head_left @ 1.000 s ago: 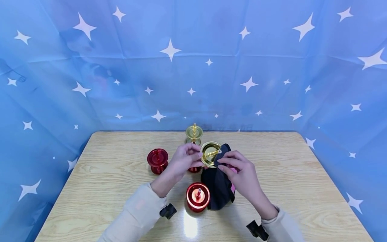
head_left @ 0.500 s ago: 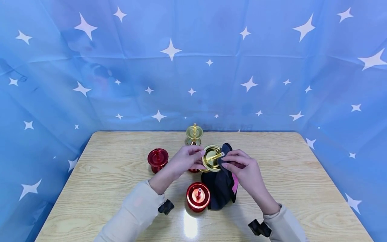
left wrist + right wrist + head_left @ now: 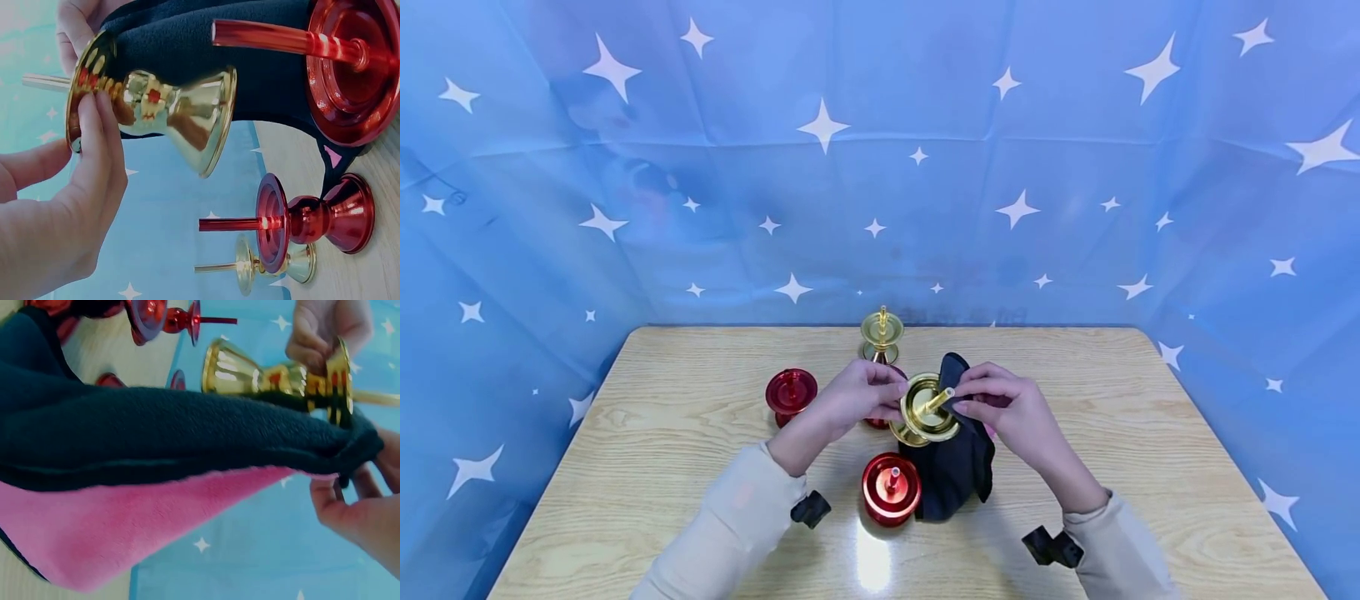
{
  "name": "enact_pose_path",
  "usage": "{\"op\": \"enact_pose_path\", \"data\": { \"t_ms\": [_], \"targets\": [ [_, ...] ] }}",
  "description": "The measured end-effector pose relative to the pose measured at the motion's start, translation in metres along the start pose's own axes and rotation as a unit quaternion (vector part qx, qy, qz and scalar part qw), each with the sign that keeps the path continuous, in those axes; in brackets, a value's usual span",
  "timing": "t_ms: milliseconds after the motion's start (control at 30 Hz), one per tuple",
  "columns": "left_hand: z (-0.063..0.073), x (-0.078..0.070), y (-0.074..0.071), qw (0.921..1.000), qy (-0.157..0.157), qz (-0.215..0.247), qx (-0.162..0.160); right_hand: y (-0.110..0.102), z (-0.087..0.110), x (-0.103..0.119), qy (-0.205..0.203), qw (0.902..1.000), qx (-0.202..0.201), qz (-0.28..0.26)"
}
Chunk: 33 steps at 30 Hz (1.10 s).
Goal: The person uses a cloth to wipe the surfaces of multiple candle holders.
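Note:
My left hand (image 3: 867,396) pinches the dish rim of a gold candle holder (image 3: 203,122), keeping it raised above the table. In the head view the holder leans, its dish and spike toward me. A cloth (image 3: 951,467), black on one face and pink on the other, hangs from my right hand (image 3: 1011,408). The right thumb and fingers pinch the cloth's upper end against the right side of the dish rim, as the right wrist view (image 3: 350,450) shows. The lower part of the cloth drapes down to the table.
A red candle holder (image 3: 891,490) stands in front of the cloth. Another red one (image 3: 791,392) is left of my left hand, and a third (image 3: 312,219) is partly hidden behind that hand. Farther back is a gold holder (image 3: 882,329). A blue star curtain (image 3: 820,208) surrounds the wooden table (image 3: 647,467).
The gold candle holder has come slightly nearer and to the right, tilting so that its base shows. My right hand and the cloth end have shifted right along with it.

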State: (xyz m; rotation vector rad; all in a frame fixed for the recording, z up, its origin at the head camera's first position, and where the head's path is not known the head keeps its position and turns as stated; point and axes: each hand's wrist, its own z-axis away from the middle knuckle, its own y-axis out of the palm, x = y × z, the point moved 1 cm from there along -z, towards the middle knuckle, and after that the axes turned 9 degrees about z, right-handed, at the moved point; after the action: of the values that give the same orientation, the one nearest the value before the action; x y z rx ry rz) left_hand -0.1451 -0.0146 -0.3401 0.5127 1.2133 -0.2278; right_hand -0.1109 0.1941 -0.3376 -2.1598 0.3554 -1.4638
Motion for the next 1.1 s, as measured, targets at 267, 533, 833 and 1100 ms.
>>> {"op": "enact_pose_path", "data": {
  "t_ms": [267, 533, 833, 1100],
  "targets": [
    [-0.001, 0.001, 0.001, 0.9989, -0.019, -0.024, 0.035, -0.006, -0.006, 0.002, -0.001, 0.9979, 0.063, 0.016],
    [-0.001, 0.003, 0.0, 0.9986, -0.026, -0.015, 0.043, -0.005, -0.011, 0.003, 0.01, 0.997, 0.073, 0.022],
    [-0.001, 0.004, 0.001, 0.9971, 0.015, 0.058, -0.045, 0.007, -0.006, 0.008, 0.04, 0.9983, -0.012, 0.04],
    [-0.004, 0.008, 0.011, 0.9944, 0.028, 0.049, -0.089, 0.032, 0.004, 0.02, -0.021, 0.9886, -0.098, 0.112]
  ]
}}
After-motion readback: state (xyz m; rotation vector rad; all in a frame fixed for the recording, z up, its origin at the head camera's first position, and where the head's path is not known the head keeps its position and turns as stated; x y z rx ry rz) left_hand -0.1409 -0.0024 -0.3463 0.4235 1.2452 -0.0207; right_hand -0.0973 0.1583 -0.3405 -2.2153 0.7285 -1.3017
